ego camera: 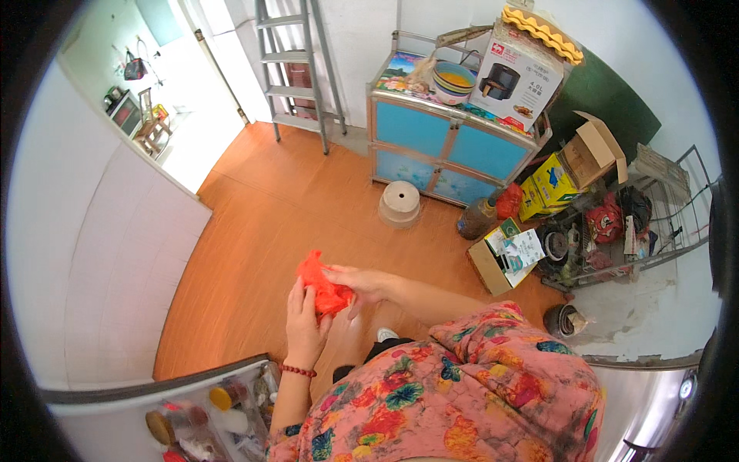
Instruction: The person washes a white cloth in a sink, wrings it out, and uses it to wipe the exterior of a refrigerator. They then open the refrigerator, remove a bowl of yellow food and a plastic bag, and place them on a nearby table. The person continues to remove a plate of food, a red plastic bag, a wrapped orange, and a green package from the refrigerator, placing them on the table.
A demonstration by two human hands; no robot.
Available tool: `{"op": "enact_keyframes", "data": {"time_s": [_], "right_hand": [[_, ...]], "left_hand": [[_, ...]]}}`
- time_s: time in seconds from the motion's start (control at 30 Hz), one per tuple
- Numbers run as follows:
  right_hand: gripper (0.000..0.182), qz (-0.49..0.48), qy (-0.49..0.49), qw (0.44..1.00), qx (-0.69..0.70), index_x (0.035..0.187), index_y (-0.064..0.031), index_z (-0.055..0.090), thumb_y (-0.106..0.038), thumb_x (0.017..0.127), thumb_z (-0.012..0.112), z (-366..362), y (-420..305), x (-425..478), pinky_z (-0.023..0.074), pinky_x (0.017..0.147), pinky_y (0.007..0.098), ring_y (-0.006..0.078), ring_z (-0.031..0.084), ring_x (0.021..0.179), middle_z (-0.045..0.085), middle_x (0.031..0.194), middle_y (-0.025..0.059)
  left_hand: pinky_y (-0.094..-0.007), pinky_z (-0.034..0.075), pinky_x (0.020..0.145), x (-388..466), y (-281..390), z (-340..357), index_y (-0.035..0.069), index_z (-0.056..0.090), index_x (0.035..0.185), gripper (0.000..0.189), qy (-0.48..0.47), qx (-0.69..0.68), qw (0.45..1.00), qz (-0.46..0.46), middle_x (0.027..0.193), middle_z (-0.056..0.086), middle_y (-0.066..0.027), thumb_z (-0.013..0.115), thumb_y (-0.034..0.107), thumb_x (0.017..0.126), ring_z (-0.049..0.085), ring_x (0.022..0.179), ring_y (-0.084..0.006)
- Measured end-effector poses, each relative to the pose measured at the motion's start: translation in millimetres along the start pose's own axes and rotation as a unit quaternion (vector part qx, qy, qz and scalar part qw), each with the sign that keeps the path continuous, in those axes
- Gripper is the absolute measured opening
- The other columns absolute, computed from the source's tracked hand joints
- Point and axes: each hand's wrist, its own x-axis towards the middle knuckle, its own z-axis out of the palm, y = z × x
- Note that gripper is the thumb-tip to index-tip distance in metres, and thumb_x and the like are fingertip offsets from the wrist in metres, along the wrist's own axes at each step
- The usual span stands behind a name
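A crumpled red plastic bag is held in front of my body between both hands. My left hand, with a red bead bracelet at the wrist, presses against the near left side of the bag. My right hand grips its far right side, the thumb lying over the plastic. Whether anything is inside the bag cannot be told. At the lower left, close to my left forearm, an opened refrigerator door carries jars and bags in its shelves.
An upturned pale bucket stands on the floor before a blue-doored cabinet. A stepladder leans near the wall beside the doorway. Cardboard boxes, a dark gas cylinder and a cluttered wire rack line the right side.
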Motion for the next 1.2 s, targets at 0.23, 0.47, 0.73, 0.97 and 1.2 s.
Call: {"op": "enact_keyframes", "data": {"time_s": [0.23,0.47,0.73,0.97,1.2], "right_hand": [[0.056,-0.143,0.057,0.983,0.101,0.129,-0.0113,0.029,-0.032,0.084,0.056,-86,-23,7,0.0524,0.069,0.0387,0.0204,0.053,0.101,0.047,0.119,0.0078],[0.037,-0.265,0.155,0.93,0.202,0.119,-0.0091,0.042,-0.011,0.083,0.053,-150,-76,55,0.0513,0.075,0.0361,0.0192,0.056,0.098,0.052,0.112,0.0055],[0.032,-0.389,0.327,0.834,0.216,0.115,-0.0062,0.046,-0.007,0.084,0.052,-217,-158,87,0.0469,0.081,0.0327,0.0176,0.053,0.1,0.052,0.112,0.0053],[0.032,-0.473,0.425,0.739,0.223,0.113,-0.0038,0.048,-0.001,0.081,0.051,-308,-225,106,0.0455,0.081,0.0294,0.0154,0.054,0.095,0.055,0.107,0.005],[0.035,-0.524,0.466,0.682,0.209,0.115,-0.0037,0.047,0.0,0.08,0.051,-409,-314,121,0.0439,0.081,0.0273,0.0152,0.053,0.095,0.055,0.108,0.0061]], "left_hand": [[-0.042,0.034,0.086,111,-7,34,0.011,0.051,0.112,0.049,-0.124,0.156,0.968,0.152,0.13,0.039,-0.0089,0.066,0.012,0.065,0.038,0.114,-0.0311],[-0.0362,0.039,0.078,240,-27,64,0.009,0.058,0.09,0.02,-0.083,0.124,0.961,0.232,0.107,0.045,-0.0127,0.054,0.008,0.07,0.045,0.097,-0.0281],[-0.0385,0.042,0.079,375,-40,105,0.006,0.052,0.106,0.042,-0.134,-0.029,0.961,0.242,0.104,0.044,-0.0155,0.053,-0.005,0.066,0.045,0.094,-0.0327],[-0.0386,0.038,0.089,490,-38,163,0.002,0.049,0.115,0.051,-0.094,-0.121,0.955,0.252,0.116,0.043,-0.0212,0.054,-0.008,0.065,0.043,0.106,-0.0367],[-0.0408,0.034,0.094,619,-32,228,0.003,0.046,0.119,0.06,-0.07,-0.123,0.952,0.271,0.12,0.037,-0.0249,0.053,-0.009,0.061,0.039,0.109,-0.0396]]}}
